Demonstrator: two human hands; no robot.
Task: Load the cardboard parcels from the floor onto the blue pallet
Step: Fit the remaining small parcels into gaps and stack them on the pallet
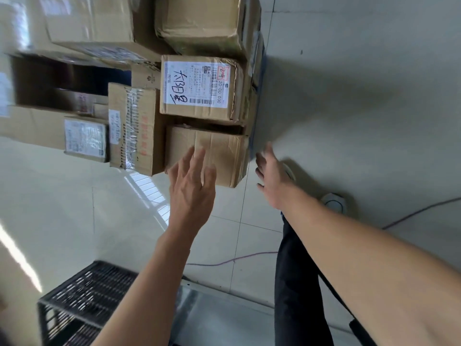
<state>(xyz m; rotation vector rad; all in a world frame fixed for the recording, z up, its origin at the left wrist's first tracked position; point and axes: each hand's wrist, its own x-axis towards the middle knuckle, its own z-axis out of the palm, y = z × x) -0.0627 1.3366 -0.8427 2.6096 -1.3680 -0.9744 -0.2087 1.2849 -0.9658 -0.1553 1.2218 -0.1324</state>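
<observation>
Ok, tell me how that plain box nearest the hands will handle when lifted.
The plain box probably holds its shape, though its creased, dented walls may give under a squeeze. Dull cardboard should grip well, not slip. It looks wide enough to want both the left hand and the right hand; weight cannot be judged.

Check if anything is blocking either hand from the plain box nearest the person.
Nothing visible does. The left hand reaches over the plain box with straight fingers, and the right hand is open just past its right corner. Only bare floor lies between.
</observation>
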